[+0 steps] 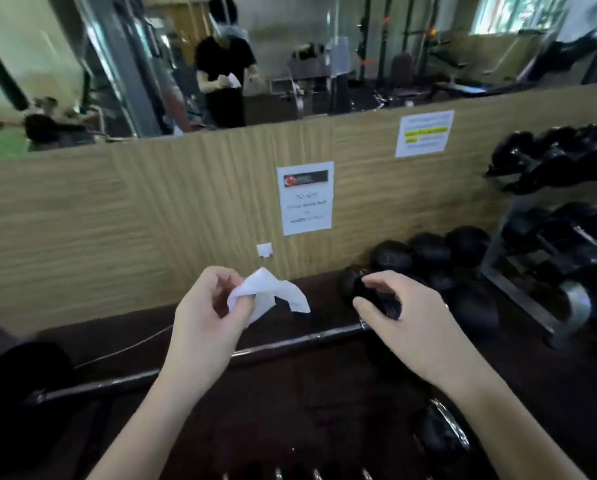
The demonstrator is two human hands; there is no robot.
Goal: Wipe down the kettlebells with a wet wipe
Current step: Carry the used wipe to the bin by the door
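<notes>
My left hand [207,317] pinches limp wet wipe [269,292]; right hand [404,320] loosely open, empty, over kettlebells [425,261]. Heavy iron: steady by handle.

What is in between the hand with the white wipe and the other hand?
Only dark floor mat shows between the left hand, pinching the crumpled white wet wipe, and the right hand, in the head view.

Kettlebells [428,261] blurred; wall notices' [305,199] print unreadable.
</notes>
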